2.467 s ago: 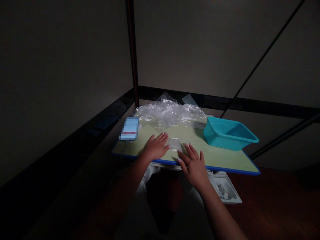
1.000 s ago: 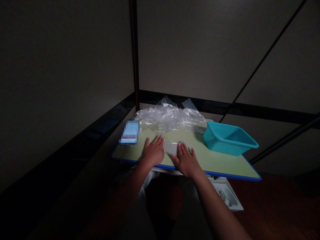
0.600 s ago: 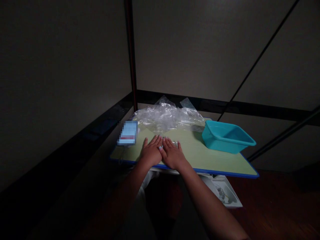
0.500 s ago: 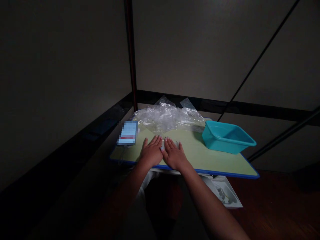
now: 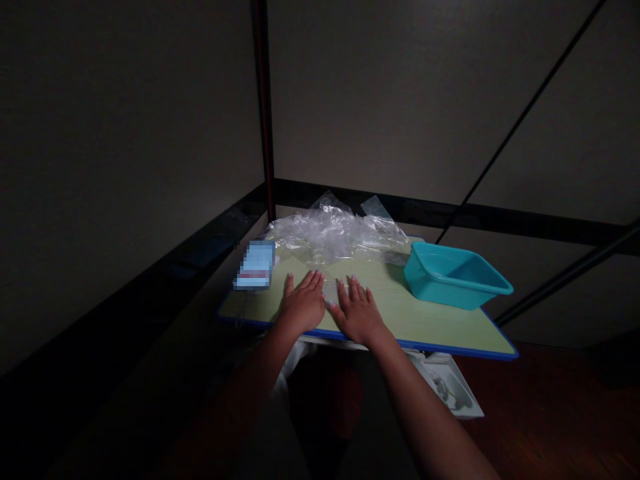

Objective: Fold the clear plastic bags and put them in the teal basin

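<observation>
Both hands lie palm down near the front edge of a pale yellow-green table (image 5: 430, 327) with a blue rim. My left hand (image 5: 304, 305) is flat with its fingers stretched out. Close beside it, my right hand (image 5: 359, 312) is flat too, fingers spread a little. Between and partly under them lies a small clear plastic piece (image 5: 334, 291); its full outline is covered by the hands. Just beyond the fingertips spreads a crumpled heap of clear plastic bags (image 5: 333, 233).
A turquoise plastic basin (image 5: 445, 287) stands on the right of the table. On the left is a phone-like device (image 5: 256, 265) with a blurred, lit screen. Below the tabletop, a white open drawer or tray (image 5: 453, 387) juts out. Walls rise close behind and at left.
My right hand has slid a little to the right, away from the left hand, uncovering more of the clear plastic between them. The left hand has stayed nearly in place.
</observation>
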A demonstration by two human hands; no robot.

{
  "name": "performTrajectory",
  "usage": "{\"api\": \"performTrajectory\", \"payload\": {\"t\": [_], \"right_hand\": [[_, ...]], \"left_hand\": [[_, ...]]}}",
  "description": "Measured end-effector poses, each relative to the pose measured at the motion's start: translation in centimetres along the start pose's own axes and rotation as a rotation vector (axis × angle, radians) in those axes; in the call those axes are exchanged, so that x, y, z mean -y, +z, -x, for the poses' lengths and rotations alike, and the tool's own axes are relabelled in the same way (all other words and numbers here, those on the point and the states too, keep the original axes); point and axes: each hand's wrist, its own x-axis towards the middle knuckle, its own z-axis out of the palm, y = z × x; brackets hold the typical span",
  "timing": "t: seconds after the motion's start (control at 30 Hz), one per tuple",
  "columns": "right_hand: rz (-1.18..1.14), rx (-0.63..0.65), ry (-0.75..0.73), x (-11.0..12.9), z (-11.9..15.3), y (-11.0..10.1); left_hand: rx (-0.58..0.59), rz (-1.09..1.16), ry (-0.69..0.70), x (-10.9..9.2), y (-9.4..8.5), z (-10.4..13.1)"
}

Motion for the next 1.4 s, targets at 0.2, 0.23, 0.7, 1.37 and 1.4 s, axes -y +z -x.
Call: {"api": "performTrajectory", "payload": {"t": [0.2,0.23,0.7,1.37,1.4], "right_hand": [[0.010,-0.001,-0.025,-0.6,0.2,-0.1],[0.014,0.003,-0.019,-0.7,0.2,-0.1],[0.016,-0.003,0.025,-1.3,0.6,0.2],[0.018,0.029,0.050,-1.2,0.7,-0.1],[0.019,0.033,0.052,-1.2,0.7,-0.1]], "left_hand": [[0.004,-0.011,-0.023,-0.2,-0.2,0.1],[0.005,-0.011,-0.025,-0.2,-0.3,0.1],[-0.057,-0.003,0.206,-1.9,-0.9,-0.9],[0.122,0.018,0.080,-0.5,-0.5,0.8],[0.111,0.007,0.059,-0.4,-0.5,0.9]]}}
